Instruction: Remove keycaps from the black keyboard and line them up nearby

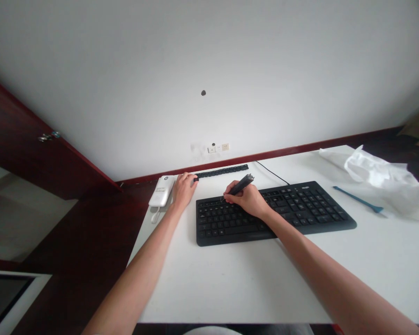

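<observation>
A black keyboard (300, 218) lies on the white table. Over its left half is my right hand (247, 200), closed around a thick black pen-shaped tool (242, 184) that slants with its silver end up. Its lower end, near a thin light wire loop (222, 199), meets the upper key rows. Beyond the keyboard runs a row of small black pieces (223, 171) that look like keycaps. My left hand (184, 190) rests at the left end of this row, fingertips closed on a small black keycap (195, 179).
A white phone-like device (161, 191) with a strap lies left of my left hand. A blue pry tool (358, 200) and a crumpled white plastic bag (387, 177) are at the right. The keyboard cable (272, 172) runs off the table's far edge.
</observation>
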Motion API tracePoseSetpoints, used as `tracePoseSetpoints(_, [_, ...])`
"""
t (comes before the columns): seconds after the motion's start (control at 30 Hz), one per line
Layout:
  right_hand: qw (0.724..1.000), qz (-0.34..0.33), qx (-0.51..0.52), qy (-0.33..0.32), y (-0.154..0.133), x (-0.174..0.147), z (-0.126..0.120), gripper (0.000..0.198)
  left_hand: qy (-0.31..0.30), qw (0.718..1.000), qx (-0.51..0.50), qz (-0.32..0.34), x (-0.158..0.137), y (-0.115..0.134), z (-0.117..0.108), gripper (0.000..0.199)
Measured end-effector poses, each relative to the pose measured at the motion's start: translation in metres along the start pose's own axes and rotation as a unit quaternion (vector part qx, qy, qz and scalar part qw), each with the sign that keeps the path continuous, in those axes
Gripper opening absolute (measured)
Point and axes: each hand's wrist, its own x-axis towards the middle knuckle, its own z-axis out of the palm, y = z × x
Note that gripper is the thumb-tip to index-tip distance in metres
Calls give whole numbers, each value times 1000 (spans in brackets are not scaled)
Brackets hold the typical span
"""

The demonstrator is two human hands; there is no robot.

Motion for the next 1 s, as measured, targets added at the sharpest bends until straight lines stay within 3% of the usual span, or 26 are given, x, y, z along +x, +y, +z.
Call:
tracePoseSetpoints(0.5, [1000,-9,-13,-5,3,1,0,11,-3,1000,-13,-19,1,-1,1,25])
tracePoseSetpoints(0.67, [1000,-15,-20,-5,3,2,-1,12,5,997,-70,-6,-2,9,-6,29])
tracePoseSetpoints(0.8, [1000,-16,-17,-5,3,2,-1,14,-10,990,-142,-12,-20,26,-18,29])
tracePoseSetpoints(1.0, [999,-33,-13,-8,-1,0,2,16,-48,982,-180,36,-77,61,-54,25])
